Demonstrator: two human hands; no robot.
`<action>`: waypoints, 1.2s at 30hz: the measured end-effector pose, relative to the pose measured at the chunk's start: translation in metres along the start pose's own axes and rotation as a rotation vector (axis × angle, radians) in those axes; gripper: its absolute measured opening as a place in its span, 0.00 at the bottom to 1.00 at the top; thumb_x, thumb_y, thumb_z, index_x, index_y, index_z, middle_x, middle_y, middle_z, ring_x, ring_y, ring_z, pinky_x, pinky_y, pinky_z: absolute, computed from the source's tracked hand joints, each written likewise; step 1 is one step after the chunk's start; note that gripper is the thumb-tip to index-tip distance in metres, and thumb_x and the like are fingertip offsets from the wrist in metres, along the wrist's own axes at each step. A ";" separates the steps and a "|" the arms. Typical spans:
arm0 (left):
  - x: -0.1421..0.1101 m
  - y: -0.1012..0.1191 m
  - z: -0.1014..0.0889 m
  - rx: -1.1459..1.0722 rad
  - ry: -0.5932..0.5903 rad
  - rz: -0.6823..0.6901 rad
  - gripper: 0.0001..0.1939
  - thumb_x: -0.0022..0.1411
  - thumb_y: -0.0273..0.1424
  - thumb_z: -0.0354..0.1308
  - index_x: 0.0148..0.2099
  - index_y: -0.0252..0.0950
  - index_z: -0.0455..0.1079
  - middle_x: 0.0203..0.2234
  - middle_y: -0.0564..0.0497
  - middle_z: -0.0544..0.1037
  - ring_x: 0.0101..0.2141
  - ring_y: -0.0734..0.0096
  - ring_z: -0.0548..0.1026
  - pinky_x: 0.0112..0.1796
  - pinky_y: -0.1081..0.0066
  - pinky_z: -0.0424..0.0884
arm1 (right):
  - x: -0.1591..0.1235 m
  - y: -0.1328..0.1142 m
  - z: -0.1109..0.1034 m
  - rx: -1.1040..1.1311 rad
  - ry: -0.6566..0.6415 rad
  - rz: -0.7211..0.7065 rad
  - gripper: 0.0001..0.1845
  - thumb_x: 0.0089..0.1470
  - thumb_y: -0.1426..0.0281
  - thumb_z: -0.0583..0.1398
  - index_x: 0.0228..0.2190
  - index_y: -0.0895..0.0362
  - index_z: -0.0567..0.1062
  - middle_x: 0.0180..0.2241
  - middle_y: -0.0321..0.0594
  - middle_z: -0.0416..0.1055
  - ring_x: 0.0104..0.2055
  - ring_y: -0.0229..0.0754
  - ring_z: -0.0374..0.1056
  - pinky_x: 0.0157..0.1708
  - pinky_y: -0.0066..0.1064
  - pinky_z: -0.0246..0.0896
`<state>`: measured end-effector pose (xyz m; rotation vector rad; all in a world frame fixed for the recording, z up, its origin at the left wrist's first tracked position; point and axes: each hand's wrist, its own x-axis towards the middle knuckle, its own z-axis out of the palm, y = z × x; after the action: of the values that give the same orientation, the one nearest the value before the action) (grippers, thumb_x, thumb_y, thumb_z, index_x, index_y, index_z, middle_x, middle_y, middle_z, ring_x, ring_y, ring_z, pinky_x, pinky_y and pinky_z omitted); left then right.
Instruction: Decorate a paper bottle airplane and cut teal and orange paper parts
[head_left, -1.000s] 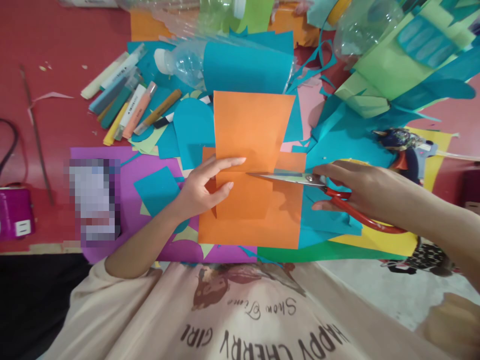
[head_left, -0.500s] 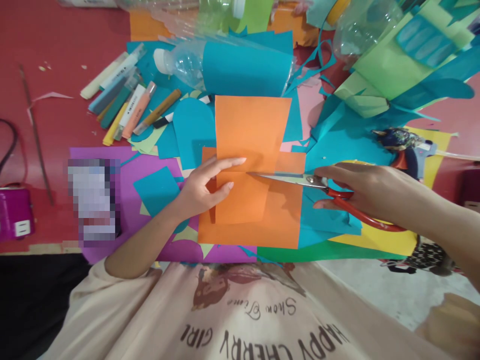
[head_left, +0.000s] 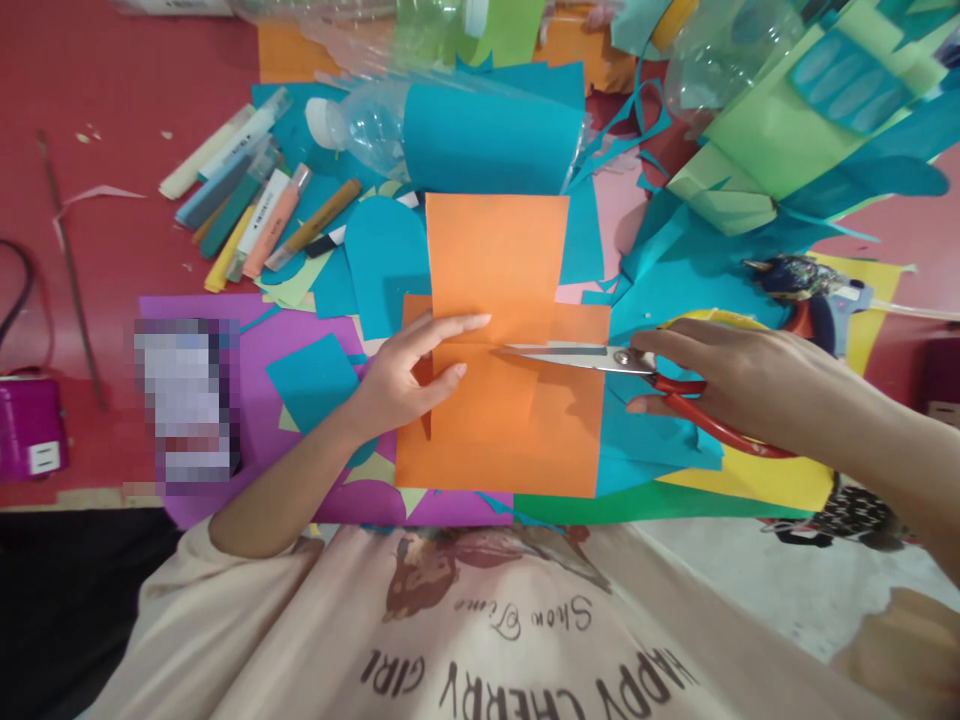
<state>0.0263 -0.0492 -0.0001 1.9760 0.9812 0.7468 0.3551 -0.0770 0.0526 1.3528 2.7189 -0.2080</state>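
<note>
My right hand (head_left: 739,375) grips a pair of red-handled scissors (head_left: 626,362), their blades reaching left into a sheet of orange paper (head_left: 499,250). The blade tips lie close to the middle of the sheet, at a slit running in from its right side. At the sheet's left edge is my left hand (head_left: 409,370), with index finger and thumb on top and the other fingers hidden, seemingly under the paper. Beneath lies another orange sheet (head_left: 555,470).
A plastic bottle (head_left: 367,130) wrapped in blue paper lies behind the sheet. Markers (head_left: 251,215) are piled left of it. A phone (head_left: 195,400) rests on purple paper at left. A glue gun (head_left: 832,310) and blue scraps (head_left: 690,270) are at right.
The upper part of the orange sheet has shifted slightly left on its right side. The scissors' lower handle has moved a little toward the paper. My left hand stays put.
</note>
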 end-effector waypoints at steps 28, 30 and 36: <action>-0.001 0.002 0.000 0.039 -0.085 -0.030 0.19 0.69 0.38 0.53 0.59 0.42 0.69 0.54 0.49 0.78 0.54 0.65 0.76 0.55 0.68 0.73 | 0.010 -0.009 0.003 0.154 -0.022 -0.003 0.33 0.63 0.44 0.42 0.42 0.52 0.76 0.32 0.44 0.80 0.26 0.43 0.74 0.18 0.28 0.57; -0.001 0.001 0.000 0.029 -0.083 -0.014 0.19 0.69 0.37 0.53 0.59 0.42 0.69 0.54 0.49 0.78 0.54 0.65 0.76 0.55 0.68 0.73 | 0.010 -0.009 0.002 0.161 -0.006 -0.014 0.33 0.64 0.45 0.43 0.40 0.53 0.77 0.30 0.44 0.79 0.25 0.42 0.73 0.17 0.28 0.55; -0.001 0.001 0.001 0.006 -0.061 0.033 0.20 0.67 0.30 0.55 0.60 0.42 0.68 0.54 0.50 0.78 0.54 0.66 0.76 0.55 0.70 0.73 | 0.010 -0.008 0.004 0.149 -0.017 -0.017 0.35 0.64 0.45 0.42 0.42 0.53 0.78 0.30 0.45 0.79 0.25 0.42 0.74 0.17 0.28 0.57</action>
<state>0.0266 -0.0502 -0.0001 2.0129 0.9184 0.6983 0.3435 -0.0747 0.0475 1.3569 2.7498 -0.4296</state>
